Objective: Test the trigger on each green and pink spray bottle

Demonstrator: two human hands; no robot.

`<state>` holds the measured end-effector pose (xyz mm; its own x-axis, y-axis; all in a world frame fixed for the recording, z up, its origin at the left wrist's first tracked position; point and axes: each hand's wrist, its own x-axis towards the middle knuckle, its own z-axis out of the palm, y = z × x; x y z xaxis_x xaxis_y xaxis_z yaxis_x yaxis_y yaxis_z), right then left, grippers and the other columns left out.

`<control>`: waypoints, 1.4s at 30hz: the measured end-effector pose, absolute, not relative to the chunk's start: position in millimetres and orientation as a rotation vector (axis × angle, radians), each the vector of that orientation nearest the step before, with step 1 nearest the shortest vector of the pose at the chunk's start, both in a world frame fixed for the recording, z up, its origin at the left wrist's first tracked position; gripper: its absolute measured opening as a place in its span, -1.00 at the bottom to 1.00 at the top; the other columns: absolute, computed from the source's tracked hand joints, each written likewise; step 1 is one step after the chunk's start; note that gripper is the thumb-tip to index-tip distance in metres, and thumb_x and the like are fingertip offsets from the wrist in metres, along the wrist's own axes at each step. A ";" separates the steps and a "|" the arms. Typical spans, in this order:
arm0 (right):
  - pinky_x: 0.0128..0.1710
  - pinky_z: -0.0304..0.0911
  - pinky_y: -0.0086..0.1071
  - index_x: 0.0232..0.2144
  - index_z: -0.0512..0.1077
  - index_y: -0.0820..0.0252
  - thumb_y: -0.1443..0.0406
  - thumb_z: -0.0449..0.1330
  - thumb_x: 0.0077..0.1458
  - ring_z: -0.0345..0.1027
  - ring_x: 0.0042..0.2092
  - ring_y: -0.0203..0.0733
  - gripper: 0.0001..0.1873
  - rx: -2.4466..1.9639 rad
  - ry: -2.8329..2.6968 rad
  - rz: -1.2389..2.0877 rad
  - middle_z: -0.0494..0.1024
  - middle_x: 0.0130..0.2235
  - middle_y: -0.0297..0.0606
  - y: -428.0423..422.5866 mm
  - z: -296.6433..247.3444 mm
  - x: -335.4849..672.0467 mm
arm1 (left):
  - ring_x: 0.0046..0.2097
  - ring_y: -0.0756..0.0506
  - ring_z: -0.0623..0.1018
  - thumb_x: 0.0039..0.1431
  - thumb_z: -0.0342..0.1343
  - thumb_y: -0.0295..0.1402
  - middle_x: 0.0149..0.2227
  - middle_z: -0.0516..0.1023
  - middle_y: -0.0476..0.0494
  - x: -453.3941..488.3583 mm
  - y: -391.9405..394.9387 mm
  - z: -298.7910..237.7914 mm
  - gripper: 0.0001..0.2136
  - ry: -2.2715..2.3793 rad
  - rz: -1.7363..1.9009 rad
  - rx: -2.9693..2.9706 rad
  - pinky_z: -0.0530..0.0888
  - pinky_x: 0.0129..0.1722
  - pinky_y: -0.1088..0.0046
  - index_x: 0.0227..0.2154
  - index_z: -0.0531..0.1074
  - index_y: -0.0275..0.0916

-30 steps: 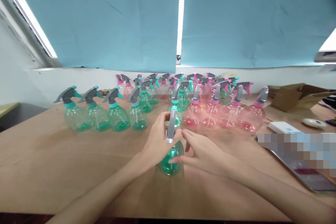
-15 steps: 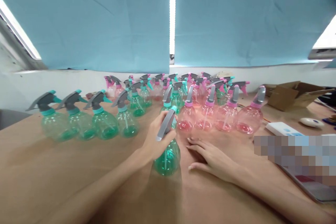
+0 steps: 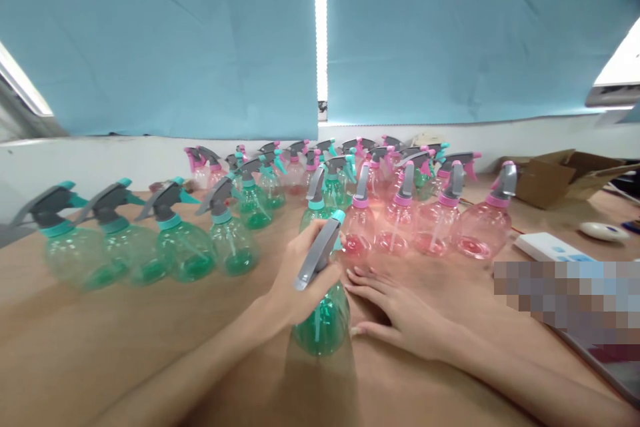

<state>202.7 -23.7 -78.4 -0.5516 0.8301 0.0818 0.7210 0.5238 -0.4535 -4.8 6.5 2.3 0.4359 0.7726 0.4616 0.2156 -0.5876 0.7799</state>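
A green see-through spray bottle (image 3: 323, 327) with a grey trigger head stands upright in front of me. My left hand (image 3: 297, 273) is wrapped round its neck, below the head. Just to the right of it, my right hand (image 3: 395, 307) lies low over the table with fingers spread, its fingertips close to the bottle's side and nothing held. Behind the hands, a row of pink spray bottles (image 3: 433, 230) stands on the right. On the left a row of green spray bottles (image 3: 185, 253) stands with turquoise collars.
More pink and green spray bottles (image 3: 295, 173) crowd the back of the wooden table (image 3: 150, 333). At the right are an open cardboard box (image 3: 545, 180), a white computer mouse (image 3: 604, 232) and a white box (image 3: 550, 247). A blue sheet (image 3: 200, 47) hangs behind.
My right hand has moved left, nearer the held green spray bottle. The left hand keeps its hold. The camera view has shifted slightly closer.
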 end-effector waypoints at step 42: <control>0.35 -0.16 0.06 0.31 0.14 0.07 -0.11 -0.02 0.27 -0.12 0.38 0.05 -0.30 -1.332 -2.479 0.586 0.08 0.36 -0.26 -29.2 -80.9 209.6 | -0.47 0.01 0.30 0.08 0.03 -0.41 -0.44 0.35 0.03 -2.8 0.8 2.7 -0.82 0.901 1.164 2.052 0.28 -0.44 0.44 -0.22 0.32 -0.24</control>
